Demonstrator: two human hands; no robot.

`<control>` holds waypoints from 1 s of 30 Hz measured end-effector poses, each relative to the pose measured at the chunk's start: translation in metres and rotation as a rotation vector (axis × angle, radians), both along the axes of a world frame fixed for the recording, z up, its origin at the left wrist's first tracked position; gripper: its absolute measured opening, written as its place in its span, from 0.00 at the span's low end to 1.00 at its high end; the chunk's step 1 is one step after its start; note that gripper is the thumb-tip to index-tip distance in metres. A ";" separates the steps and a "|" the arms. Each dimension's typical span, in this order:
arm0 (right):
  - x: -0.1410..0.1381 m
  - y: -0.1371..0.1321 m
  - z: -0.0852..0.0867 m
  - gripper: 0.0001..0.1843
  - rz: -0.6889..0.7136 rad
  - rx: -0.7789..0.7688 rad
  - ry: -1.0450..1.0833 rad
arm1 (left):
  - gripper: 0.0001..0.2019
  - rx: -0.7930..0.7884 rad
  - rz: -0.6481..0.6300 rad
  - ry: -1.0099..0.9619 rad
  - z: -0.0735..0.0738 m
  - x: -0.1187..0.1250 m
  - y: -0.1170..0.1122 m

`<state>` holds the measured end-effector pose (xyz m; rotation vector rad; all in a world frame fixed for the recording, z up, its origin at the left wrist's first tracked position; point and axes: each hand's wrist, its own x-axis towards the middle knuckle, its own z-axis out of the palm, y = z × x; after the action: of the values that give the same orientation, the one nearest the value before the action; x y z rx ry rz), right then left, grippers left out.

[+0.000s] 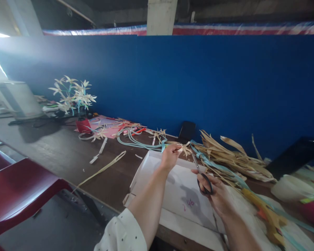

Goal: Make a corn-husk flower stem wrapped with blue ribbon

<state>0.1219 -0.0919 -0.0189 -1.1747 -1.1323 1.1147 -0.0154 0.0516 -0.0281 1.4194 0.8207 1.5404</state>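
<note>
My left hand (170,156) is raised over the far edge of a white cardboard tray (178,195), its fingers pinched on a small dried-leaf flower (183,149). My right hand (216,192) grips black-handled scissors (202,174), blades pointing up toward that flower. Just right of the hands lies a heap of dried leaf strips (232,158), with a light blue ribbon (211,164) running across it.
A red pot of pale leaf flowers (75,99) stands far left, near a white appliance (17,99). Blue cords (136,141) and pink paper (110,130) lie mid-table. A red chair (18,191) is at the left. A blue partition (199,83) backs the table. A white bowl (290,188) sits right.
</note>
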 end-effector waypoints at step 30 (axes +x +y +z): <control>-0.002 0.001 0.003 0.20 -0.075 0.056 -0.010 | 0.07 -0.009 -0.142 0.063 0.006 0.004 -0.013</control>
<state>0.1200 -0.0912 -0.0162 -1.1707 -1.1115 1.0144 -0.0118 0.0391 -0.0217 1.4939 0.7465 1.3893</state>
